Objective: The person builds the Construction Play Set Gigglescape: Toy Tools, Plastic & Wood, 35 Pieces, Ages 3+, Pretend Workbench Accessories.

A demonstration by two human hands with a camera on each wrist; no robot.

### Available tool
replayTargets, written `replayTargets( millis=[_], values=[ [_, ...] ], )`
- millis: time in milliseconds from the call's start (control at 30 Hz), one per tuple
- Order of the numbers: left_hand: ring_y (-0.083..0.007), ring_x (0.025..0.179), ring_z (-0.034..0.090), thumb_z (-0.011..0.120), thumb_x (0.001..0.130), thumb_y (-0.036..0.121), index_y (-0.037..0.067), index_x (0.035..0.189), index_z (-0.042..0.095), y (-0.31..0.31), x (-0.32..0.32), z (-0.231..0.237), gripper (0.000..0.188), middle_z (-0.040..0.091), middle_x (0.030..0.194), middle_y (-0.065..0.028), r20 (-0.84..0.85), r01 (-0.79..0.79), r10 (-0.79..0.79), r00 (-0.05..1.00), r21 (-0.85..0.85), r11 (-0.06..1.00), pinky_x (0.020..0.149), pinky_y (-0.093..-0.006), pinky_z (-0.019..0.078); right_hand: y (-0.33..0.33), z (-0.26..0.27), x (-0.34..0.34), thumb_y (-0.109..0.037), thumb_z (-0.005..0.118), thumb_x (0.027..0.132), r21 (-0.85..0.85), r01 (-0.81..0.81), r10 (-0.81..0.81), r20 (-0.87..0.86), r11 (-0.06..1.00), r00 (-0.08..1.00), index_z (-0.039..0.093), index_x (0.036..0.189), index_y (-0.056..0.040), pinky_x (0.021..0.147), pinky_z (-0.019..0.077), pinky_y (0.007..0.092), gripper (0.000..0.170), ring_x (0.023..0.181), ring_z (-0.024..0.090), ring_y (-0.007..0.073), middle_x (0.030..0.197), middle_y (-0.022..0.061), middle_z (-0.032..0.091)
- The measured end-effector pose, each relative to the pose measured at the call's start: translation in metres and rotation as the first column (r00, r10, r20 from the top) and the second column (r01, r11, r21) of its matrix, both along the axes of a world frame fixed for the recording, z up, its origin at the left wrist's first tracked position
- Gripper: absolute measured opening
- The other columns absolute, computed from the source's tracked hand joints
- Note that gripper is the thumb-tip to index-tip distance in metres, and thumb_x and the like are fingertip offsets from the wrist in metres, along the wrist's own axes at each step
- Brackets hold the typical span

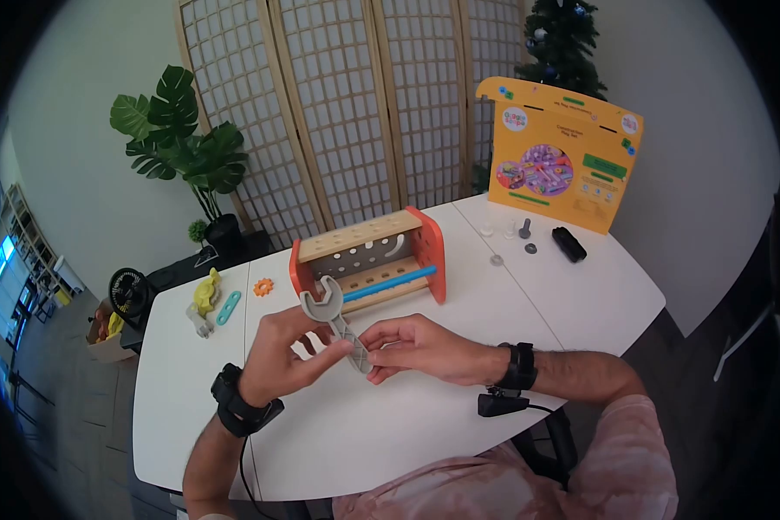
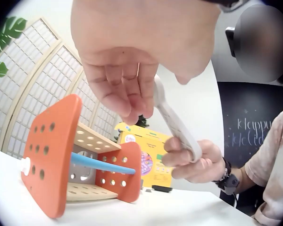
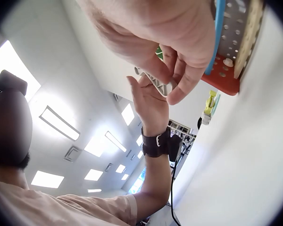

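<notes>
A grey toy wrench [image 1: 344, 329] slants above the table, its open jaw toward the wooden workbench. The right hand [image 1: 433, 348] pinches the handle's lower end between thumb and fingers. The left hand [image 1: 290, 354] is beside the wrench's upper part; in the left wrist view its fingers bend loosely by the wrench [image 2: 173, 120], thumb apart. In the right wrist view, the left hand [image 3: 153, 106] has its palm turned to the wrench [image 3: 155, 83] and its thumb raised; whether its fingers touch is unclear. Behind stands the workbench, with orange-red side panels [image 1: 435, 260] and a blue bar [image 1: 390, 283].
On the left of the table [image 1: 182, 416] lie a yellow piece [image 1: 206, 293], a clear-grey piece [image 1: 200, 321], a teal strip [image 1: 229, 308] and an orange gear [image 1: 263, 287]. To the right are a grey bolt [image 1: 525, 229], small round pieces, a black object [image 1: 568, 244] and an upright yellow box [image 1: 563, 156].
</notes>
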State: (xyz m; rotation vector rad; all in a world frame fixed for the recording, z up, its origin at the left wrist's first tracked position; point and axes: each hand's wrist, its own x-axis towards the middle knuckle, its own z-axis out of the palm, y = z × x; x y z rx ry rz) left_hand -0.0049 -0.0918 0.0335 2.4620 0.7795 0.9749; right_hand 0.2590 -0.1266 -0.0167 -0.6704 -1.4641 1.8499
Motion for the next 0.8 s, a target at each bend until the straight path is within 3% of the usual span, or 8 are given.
replayTargets(
  millis=[67,333,433,500,533,600,700,800],
  values=[
    [-0.0193,0.075,0.075,0.078,0.098,0.014,-0.001,0.113,0.080,-0.004,0.008,-0.006,0.021,0.081,0.094,-0.0117,-0.004,0.009,-0.009,1.000,-0.031,0.999,0.064,-0.0282,0.0575,0.000,0.000,-0.001,-0.012,0.063,0.112,-0.002,-0.005,0.005,-0.014,1.000,1.000,0.061,0.143,0.0063,0.105,0.0628,0.0333,0.037,0.115,0.074,0.0193,0.129,0.0122,0.068],
    [-0.0239,0.075,0.073,0.069,0.104,0.011,-0.004,0.114,0.074,-0.002,0.020,-0.006,0.018,0.076,0.087,-0.0132,-0.040,-0.015,0.011,0.999,-0.080,0.997,0.073,-0.0361,0.0580,0.004,0.006,0.018,-0.013,0.067,0.110,0.194,0.108,-0.146,0.197,0.975,0.970,0.068,0.135,0.0058,0.097,0.0647,0.0323,0.031,0.106,0.076,0.0173,0.121,0.0121,0.075],
    [-0.0288,0.085,0.071,0.065,0.107,0.012,-0.003,0.125,0.069,0.007,0.021,-0.012,0.024,0.074,0.099,-0.0160,-0.209,-0.006,0.002,0.978,-0.019,1.000,0.077,-0.0377,0.0556,0.008,0.004,0.040,-0.015,0.069,0.108,0.320,0.079,-0.193,0.343,0.944,0.919,0.073,0.128,0.0036,0.088,0.0651,0.0304,0.028,0.099,0.077,0.0153,0.112,0.0104,0.078],
    [-0.0391,0.117,0.069,0.060,0.109,0.014,-0.004,0.132,0.062,0.012,0.023,-0.017,0.029,0.069,0.132,-0.0249,-0.304,0.060,-0.046,0.952,0.040,0.997,0.097,-0.0431,0.0567,0.010,0.005,0.056,-0.016,0.071,0.107,0.359,0.060,-0.220,0.426,0.932,0.877,0.075,0.125,0.0024,0.083,0.0649,0.0295,0.026,0.095,0.077,0.0144,0.106,0.0096,0.079],
    [-0.0391,0.117,0.069,0.060,0.109,0.014,-0.004,0.132,0.062,0.015,0.024,-0.023,0.029,0.069,0.132,-0.0249,-0.301,0.060,-0.046,0.952,0.037,0.998,0.097,-0.0431,0.0567,0.011,0.005,0.065,-0.016,0.072,0.106,0.405,0.059,-0.270,0.490,0.913,0.829,0.077,0.122,0.0021,0.080,0.0642,0.0292,0.024,0.092,0.077,0.0135,0.102,0.0090,0.079],
    [-0.0463,0.145,0.053,0.057,0.110,0.014,-0.008,0.137,0.055,0.022,0.026,-0.035,0.035,0.054,0.155,-0.0320,-0.284,0.091,-0.021,0.959,0.235,0.968,0.120,-0.0504,0.0457,0.013,0.005,0.082,-0.015,0.073,0.105,0.444,0.050,-0.317,0.551,0.894,0.772,0.078,0.119,0.0018,0.077,0.0636,0.0289,0.023,0.088,0.077,0.0127,0.098,0.0084,0.079],
    [-0.0497,0.155,0.040,0.057,0.110,0.015,-0.012,0.137,0.051,0.027,0.025,-0.041,0.038,0.045,0.164,-0.0354,-0.340,0.048,0.013,0.940,0.170,0.984,0.131,-0.0546,0.0313,0.024,0.004,0.113,-0.012,0.073,0.103,0.465,0.094,-0.392,0.600,0.880,0.698,0.080,0.117,0.0006,0.082,0.0639,0.0303,0.020,0.087,0.078,0.0153,0.103,0.0105,0.082],
    [-0.0504,0.152,0.044,0.058,0.109,0.016,-0.013,0.136,0.052,0.032,0.023,-0.047,0.039,0.048,0.160,-0.0363,-0.364,0.045,0.029,0.931,0.192,0.980,0.129,-0.0547,0.0349,0.041,0.000,0.147,-0.012,0.071,0.101,0.717,0.022,-0.628,0.594,0.696,0.503,0.079,0.115,0.0014,0.083,0.0633,0.0358,0.021,0.089,0.080,0.0239,0.101,0.0143,0.083]
  ],
)
